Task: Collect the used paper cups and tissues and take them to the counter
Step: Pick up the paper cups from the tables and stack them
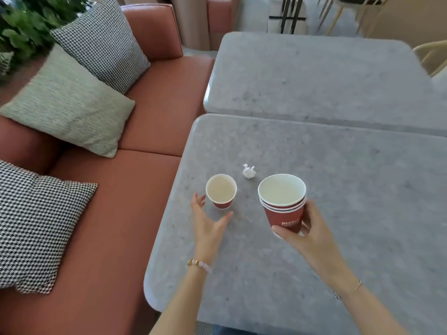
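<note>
Right hand (312,234) grips cup stack (283,204); left hand (208,220) spread beside single cup (221,191)

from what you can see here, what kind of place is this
Probably a hotel lounge or cafe seating area: a cushioned bench runs beside two stone-look tables, and the stacked cups in the right hand carry hotel branding.

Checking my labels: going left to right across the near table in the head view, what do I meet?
Left hand → single cup → crumpled tissue → stack of cups, held in the right hand.
</note>
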The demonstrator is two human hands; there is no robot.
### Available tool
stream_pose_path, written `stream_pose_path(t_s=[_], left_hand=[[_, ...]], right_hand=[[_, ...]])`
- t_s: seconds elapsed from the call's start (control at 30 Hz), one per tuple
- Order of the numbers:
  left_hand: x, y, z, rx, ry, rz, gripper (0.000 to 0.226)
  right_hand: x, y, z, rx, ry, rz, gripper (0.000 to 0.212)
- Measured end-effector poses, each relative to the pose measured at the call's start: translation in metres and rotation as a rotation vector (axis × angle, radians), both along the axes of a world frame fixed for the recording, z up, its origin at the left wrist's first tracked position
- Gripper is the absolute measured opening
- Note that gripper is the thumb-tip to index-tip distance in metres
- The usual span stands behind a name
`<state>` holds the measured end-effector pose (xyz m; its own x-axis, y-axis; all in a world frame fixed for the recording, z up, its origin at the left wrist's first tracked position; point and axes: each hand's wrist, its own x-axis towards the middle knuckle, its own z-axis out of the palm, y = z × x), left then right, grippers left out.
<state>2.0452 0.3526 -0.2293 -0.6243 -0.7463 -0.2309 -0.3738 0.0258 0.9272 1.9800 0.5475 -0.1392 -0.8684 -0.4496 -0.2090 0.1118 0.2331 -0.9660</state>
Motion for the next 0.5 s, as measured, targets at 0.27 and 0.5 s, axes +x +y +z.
stream_pose_path(t_s=[0.27, 0.5], left_hand=[[-0.021, -0.008, -0.007, 0.036, 0.142, -0.045, 0.080], [-0.028, -0.010, -0.009, 0.038, 0.141, -0.036, 0.065]], right_hand=[[0.001, -0.005, -0.001, 0.003, 0.007, -0.105, 0.055], [0.005, -0.002, -0.003, 0.008, 0.016, -0.145, 0.058]])
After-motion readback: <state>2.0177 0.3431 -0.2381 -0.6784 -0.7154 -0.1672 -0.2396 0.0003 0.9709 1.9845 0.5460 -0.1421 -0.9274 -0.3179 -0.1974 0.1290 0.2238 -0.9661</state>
